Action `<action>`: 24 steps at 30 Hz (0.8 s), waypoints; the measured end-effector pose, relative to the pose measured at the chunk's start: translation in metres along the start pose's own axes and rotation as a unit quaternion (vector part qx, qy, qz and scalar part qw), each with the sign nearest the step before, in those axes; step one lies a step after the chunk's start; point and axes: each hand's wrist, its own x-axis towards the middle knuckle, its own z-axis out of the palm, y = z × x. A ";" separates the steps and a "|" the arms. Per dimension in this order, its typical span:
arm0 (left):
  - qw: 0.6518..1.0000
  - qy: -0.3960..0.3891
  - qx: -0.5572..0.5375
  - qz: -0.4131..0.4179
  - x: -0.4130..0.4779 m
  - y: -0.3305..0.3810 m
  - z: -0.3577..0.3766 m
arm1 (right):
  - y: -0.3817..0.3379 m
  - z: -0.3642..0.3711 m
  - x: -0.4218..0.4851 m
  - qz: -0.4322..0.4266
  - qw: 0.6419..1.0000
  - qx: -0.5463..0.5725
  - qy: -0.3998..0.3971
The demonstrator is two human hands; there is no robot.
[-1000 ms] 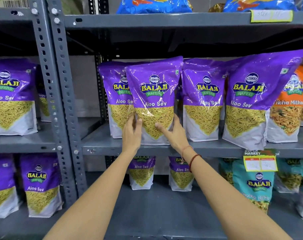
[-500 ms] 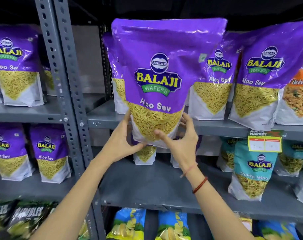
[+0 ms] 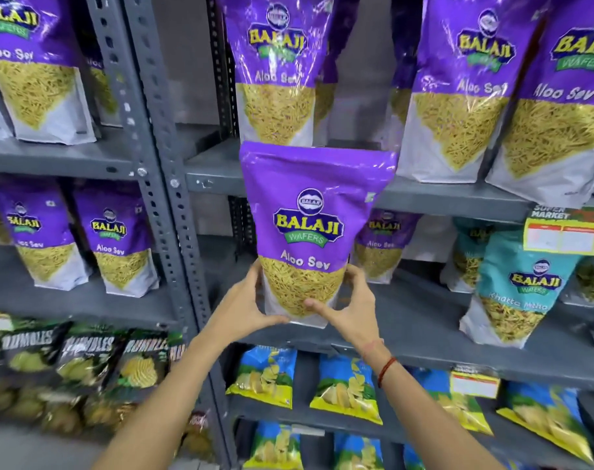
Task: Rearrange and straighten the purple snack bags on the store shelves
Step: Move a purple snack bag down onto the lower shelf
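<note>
Between two grey shelf levels, in front of the right-hand rack, a purple Aloo Sev bag (image 3: 309, 232) is held upright in the air, label facing the camera, its top edge overlapping the front lip of the upper shelf (image 3: 458, 196). Left hand (image 3: 244, 307) cups the bag's lower left corner, thumb under the base; right hand (image 3: 349, 305) clasps the lower right corner, thumb across the clear window, fingers wrapped behind. Both hands grip the bag's bottom. A red thread bracelet (image 3: 386, 369) sits on the right wrist. Behind the held bag: another purple bag (image 3: 278, 69) standing on the upper shelf, two more (image 3: 465, 86) to its right. Lower shelf (image 3: 407, 320): a small purple bag (image 3: 380, 245) and a teal bag (image 3: 519, 286). Perforated grey upright (image 3: 159, 205) just left of the hands.
</note>
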 end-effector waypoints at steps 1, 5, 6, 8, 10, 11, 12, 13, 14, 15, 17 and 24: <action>1.000 -0.001 -0.001 -0.011 0.000 -0.006 0.005 | 0.007 0.003 -0.001 0.012 1.000 -0.013 -0.012; 0.998 -0.004 0.028 -0.050 0.005 -0.032 0.021 | 0.025 0.012 0.002 0.054 0.995 -0.057 -0.062; 0.998 -0.005 0.037 -0.060 0.008 -0.039 0.024 | 0.030 0.014 0.004 0.062 0.992 -0.074 -0.077; 0.996 -0.005 0.045 -0.078 0.014 -0.055 0.030 | 0.040 0.020 0.010 0.070 0.984 -0.118 -0.112; 0.995 -0.006 0.043 -0.091 0.022 -0.070 0.035 | 0.051 0.025 0.017 0.073 0.973 -0.161 -0.146; 0.995 -0.009 0.041 -0.096 0.026 -0.077 0.038 | 0.057 0.028 0.021 0.079 0.969 -0.174 -0.159; 0.994 -0.011 0.039 -0.102 0.029 -0.082 0.040 | 0.062 0.032 0.025 0.085 0.965 -0.182 -0.171; 0.994 -0.011 0.038 -0.104 0.034 -0.088 0.042 | 0.066 0.035 0.030 0.090 0.962 -0.186 -0.181; 0.994 -0.008 0.036 -0.108 0.037 -0.092 0.043 | 0.070 0.038 0.035 0.091 0.959 -0.188 -0.190; 0.993 -0.004 0.032 -0.111 0.041 -0.097 0.044 | 0.072 0.041 0.041 0.092 0.956 -0.192 -0.200; 0.993 0.005 0.025 -0.116 0.050 -0.103 0.043 | 0.074 0.048 0.055 0.092 0.953 -0.194 -0.215; 0.979 -0.028 0.082 -0.183 0.075 -0.115 0.041 | 0.090 0.076 0.087 0.148 0.938 -0.175 -0.261</action>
